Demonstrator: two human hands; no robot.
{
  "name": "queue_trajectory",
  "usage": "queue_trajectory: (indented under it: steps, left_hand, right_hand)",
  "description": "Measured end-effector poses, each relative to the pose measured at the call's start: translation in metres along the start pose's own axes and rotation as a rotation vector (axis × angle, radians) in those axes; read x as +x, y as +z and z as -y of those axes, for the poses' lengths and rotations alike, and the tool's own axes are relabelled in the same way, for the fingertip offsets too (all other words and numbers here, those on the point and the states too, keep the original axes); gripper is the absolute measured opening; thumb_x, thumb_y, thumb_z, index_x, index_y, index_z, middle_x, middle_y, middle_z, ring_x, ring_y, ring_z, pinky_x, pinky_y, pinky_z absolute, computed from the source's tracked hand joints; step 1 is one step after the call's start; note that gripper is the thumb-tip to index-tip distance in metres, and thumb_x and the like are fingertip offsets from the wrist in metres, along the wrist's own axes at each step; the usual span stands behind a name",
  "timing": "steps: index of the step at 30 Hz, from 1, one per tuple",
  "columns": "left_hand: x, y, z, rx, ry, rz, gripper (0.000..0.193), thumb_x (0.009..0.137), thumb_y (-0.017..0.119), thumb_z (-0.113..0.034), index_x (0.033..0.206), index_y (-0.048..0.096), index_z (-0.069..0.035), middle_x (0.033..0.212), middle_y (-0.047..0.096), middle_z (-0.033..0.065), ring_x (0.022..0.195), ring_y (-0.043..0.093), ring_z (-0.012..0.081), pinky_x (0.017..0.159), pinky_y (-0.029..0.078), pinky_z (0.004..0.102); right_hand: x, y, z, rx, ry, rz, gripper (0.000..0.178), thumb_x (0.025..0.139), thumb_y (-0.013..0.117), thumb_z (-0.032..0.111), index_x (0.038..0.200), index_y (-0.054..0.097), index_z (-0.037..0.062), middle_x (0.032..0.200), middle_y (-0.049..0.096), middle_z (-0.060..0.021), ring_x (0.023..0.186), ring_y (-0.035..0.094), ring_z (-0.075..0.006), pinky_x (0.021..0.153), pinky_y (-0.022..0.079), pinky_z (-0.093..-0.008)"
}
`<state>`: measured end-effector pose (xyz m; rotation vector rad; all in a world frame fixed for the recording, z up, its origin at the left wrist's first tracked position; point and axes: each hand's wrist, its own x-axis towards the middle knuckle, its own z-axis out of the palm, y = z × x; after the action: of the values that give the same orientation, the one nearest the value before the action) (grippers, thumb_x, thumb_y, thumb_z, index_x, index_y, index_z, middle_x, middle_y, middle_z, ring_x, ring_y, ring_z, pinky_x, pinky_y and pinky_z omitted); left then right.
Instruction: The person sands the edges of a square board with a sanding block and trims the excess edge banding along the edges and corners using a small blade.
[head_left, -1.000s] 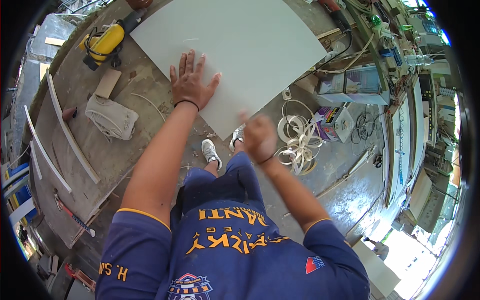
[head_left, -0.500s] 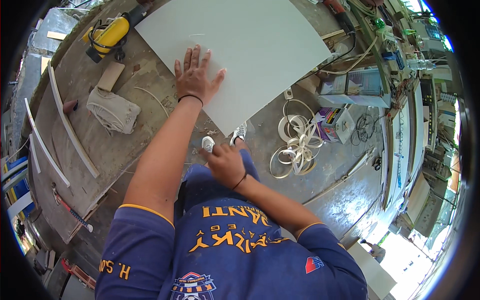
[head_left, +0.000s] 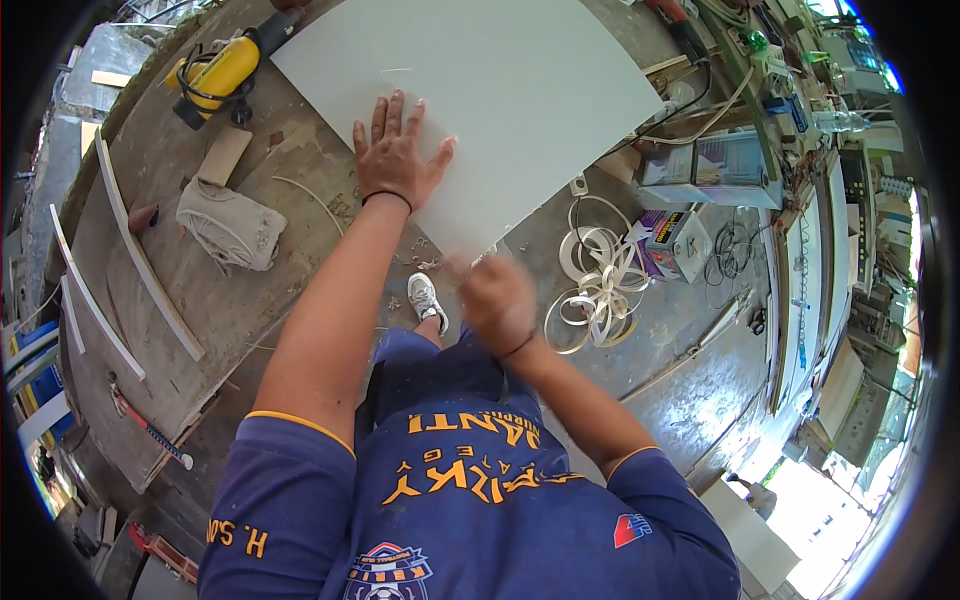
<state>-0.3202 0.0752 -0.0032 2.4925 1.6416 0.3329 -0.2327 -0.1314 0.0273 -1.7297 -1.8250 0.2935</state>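
A large white board (head_left: 500,110) lies over the work surface, one corner pointing toward me. My left hand (head_left: 398,160) rests flat on its left part, fingers spread. Just beyond those fingertips is a thin, light sliver or scratch (head_left: 397,70) on the board. My right hand (head_left: 497,300) is beside the board's near corner. Motion smears its fingers, so whether they hold anything is unclear. Below that corner one of my shoes (head_left: 424,297) shows on the floor.
On the left are a yellow power tool (head_left: 222,75), a bundled cloth (head_left: 230,225), a wood block (head_left: 224,153), a hammer (head_left: 150,425) and long pale strips (head_left: 150,250). Coiled edging strip (head_left: 598,290) and a purple box (head_left: 672,245) sit on the floor at right.
My right hand has moved from over my legs, forward and slightly right, to the board's near corner. My left hand stays flat on the board.
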Motion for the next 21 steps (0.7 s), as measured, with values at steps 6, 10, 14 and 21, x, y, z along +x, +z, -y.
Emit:
queue_trajectory:
  steps: [6,10,14,21]
  left_hand:
    - [0.001,-0.001,-0.008,-0.006,0.012,0.018,0.069,0.087,0.048,-0.062,0.143,0.041,-0.022,0.155,0.029,0.0055,0.144,0.022,0.0217,0.117,0.011,0.0492]
    - [-0.004,0.000,-0.001,-0.007,0.003,0.000,0.069,0.086,0.048,-0.061,0.143,0.041,-0.023,0.154,0.030,0.0052,0.144,0.022,0.0217,0.117,0.011,0.0488]
    - [-0.003,-0.004,-0.003,0.008,-0.011,0.029,0.068,0.087,0.048,-0.061,0.143,0.041,-0.023,0.154,0.029,0.0050,0.144,0.021,0.0211,0.117,0.010,0.0484]
    - [-0.002,-0.001,-0.002,-0.001,0.000,0.040,0.070,0.087,0.044,-0.062,0.145,0.039,-0.023,0.155,0.028,0.0059,0.145,0.020,0.0208,0.117,0.010,0.0485]
  right_hand:
    - [-0.005,0.006,-0.058,-0.206,0.074,-0.306,0.051,0.072,0.063,-0.002,0.121,0.063,0.0131,0.069,0.048,-0.0069,0.064,0.052,-0.0238,0.053,0.043,-0.0376]
    - [-0.028,0.033,0.015,0.007,-0.014,-0.040,0.051,0.072,0.064,-0.001,0.120,0.064,0.0176,0.069,0.048,-0.0045,0.062,0.052,-0.0234,0.053,0.043,-0.0383]
    - [-0.010,0.007,-0.033,0.107,-0.010,-0.132,0.047,0.071,0.063,0.001,0.116,0.064,0.0135,0.068,0.047,-0.0063,0.065,0.051,-0.0243,0.054,0.040,-0.0398]
    - [-0.006,0.010,0.007,-0.013,-0.022,-0.055,0.040,0.073,0.061,0.002,0.111,0.067,0.0121,0.067,0.043,-0.0082,0.063,0.048,-0.0262,0.056,0.040,-0.0395]
